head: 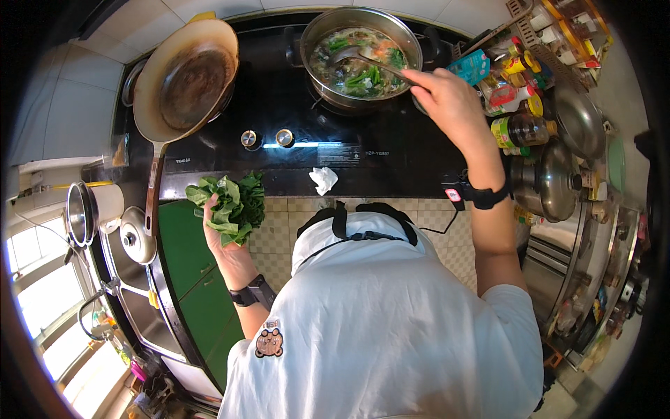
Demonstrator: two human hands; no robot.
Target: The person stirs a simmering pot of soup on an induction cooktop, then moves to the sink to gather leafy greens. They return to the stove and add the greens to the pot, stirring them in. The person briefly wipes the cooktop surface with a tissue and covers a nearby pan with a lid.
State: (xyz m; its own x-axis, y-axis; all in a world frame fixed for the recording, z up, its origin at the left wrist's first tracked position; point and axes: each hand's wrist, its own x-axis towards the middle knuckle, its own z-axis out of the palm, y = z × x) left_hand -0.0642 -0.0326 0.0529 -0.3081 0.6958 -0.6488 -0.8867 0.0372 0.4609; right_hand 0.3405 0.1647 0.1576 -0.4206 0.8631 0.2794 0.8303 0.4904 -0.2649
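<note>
My left hand (217, 238) holds a bunch of leafy greens (235, 204) in front of the stove's near edge, at the left. At the back of the black cooktop (267, 105) stands a steel pot (310, 34) of soup with green stems, leaves and orange-red pieces in it. My right hand (445, 99) grips the handle of a metal ladle (345, 54), whose bowl dips into the soup near the pot's left side. A crumpled white tissue (323, 180) lies on the near edge of the cooktop, between my hands.
A worn frying pan (196, 86) sits on the left burner, its handle (154, 183) reaching toward me. Bottles and jars (515, 131) crowd the right side beside a lidded pot (547, 180). A sink (152, 319) and a pot lid (138, 235) are at left. Two knobs (284, 138) face me.
</note>
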